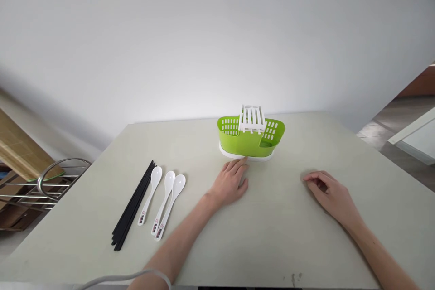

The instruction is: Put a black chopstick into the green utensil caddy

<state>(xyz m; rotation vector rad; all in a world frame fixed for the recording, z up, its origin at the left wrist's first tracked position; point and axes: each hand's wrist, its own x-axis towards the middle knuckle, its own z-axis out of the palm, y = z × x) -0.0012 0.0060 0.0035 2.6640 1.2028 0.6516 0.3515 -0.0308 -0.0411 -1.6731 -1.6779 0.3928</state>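
A green plastic utensil holder (243,144) with pierced sides stands on a white drip tray (229,153) near the wall. Across its middle sits a white slotted rack (252,118). My left hand (230,182) lies palm down in front, fingers stretched out, its foremost fingertip at the tray's front edge. To the right, my right hand (328,191) rests on its side on the table, thumb and fingertips together with nothing visible in them. Left of my left arm lie three white spoons (169,186), bowls pointing away, and beside them a bundle of black chopsticks (133,208).
All of this is on a pale table (272,244) pushed against a white wall (190,45). A grey cable (136,274) crosses my left forearm at the near edge. Beyond the table's left side are a metal rack (44,186) and cardboard (25,145).
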